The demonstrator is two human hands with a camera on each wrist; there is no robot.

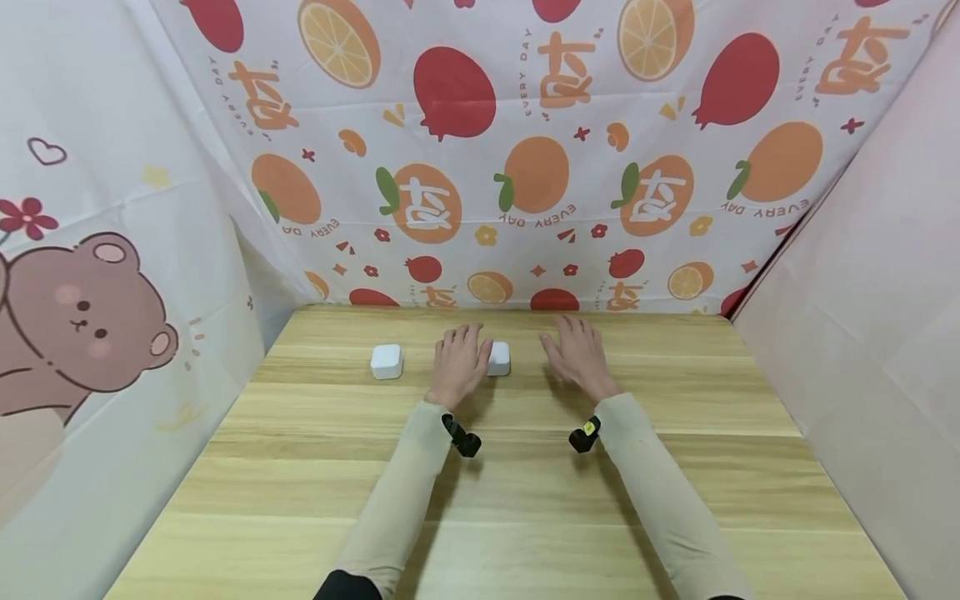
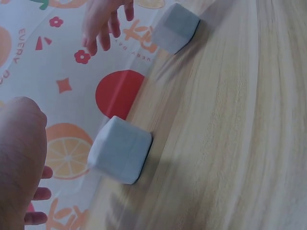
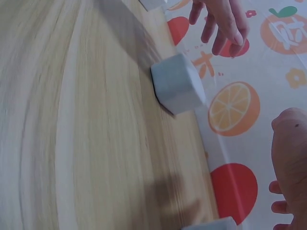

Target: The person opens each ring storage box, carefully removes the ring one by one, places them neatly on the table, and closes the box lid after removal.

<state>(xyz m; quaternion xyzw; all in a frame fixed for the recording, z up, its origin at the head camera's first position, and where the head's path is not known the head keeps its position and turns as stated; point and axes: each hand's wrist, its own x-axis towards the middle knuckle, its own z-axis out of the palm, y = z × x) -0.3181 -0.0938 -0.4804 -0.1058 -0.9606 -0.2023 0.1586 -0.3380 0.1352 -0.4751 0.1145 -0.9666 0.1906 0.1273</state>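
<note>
My left hand is held above the wooden table, fingers extended, holding nothing. Just right of it, partly covered by the thumb side, sits a white rounded cube; the left wrist view shows this cube apart from the hand. A second white cube lies further left. My right hand hovers at the right with loosely extended fingers and nothing in its grasp. Near it is a third cube, hidden in the head view; only its edge shows at the bottom of the right wrist view.
The wood-grain table ends at a back curtain printed with fruit. A pale cloth with a bear hangs at left, and a plain cloth at right. Small black devices are worn on both wrists.
</note>
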